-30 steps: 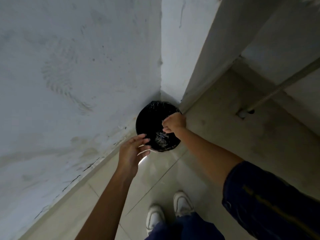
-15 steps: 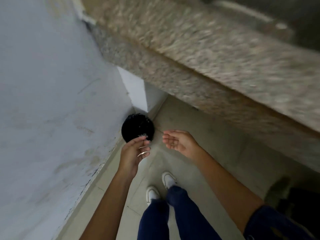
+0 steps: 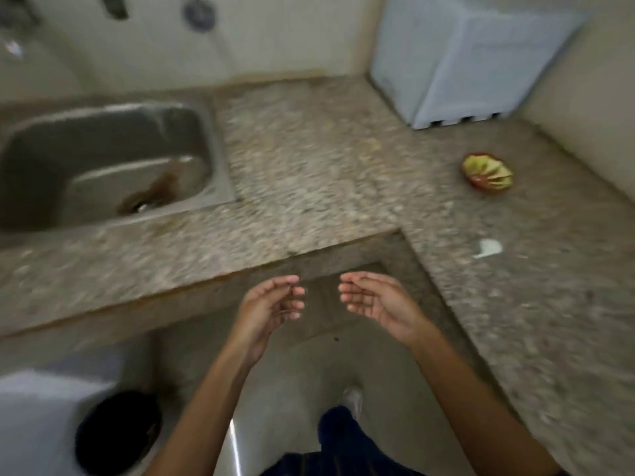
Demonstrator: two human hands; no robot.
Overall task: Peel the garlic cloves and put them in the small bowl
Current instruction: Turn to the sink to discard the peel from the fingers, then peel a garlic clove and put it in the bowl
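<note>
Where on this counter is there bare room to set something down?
The widest free patch of counter lies between the sink and the pale blue box. The front strip below the sink is bare too. The right wing is more crowded: a small bowl and a white scrap lie there, with bare stone between them. Both hands hold nothing.

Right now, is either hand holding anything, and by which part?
Nothing is held. The left hand and the right hand hang empty with loosely curled fingers in front of the counter.
</note>
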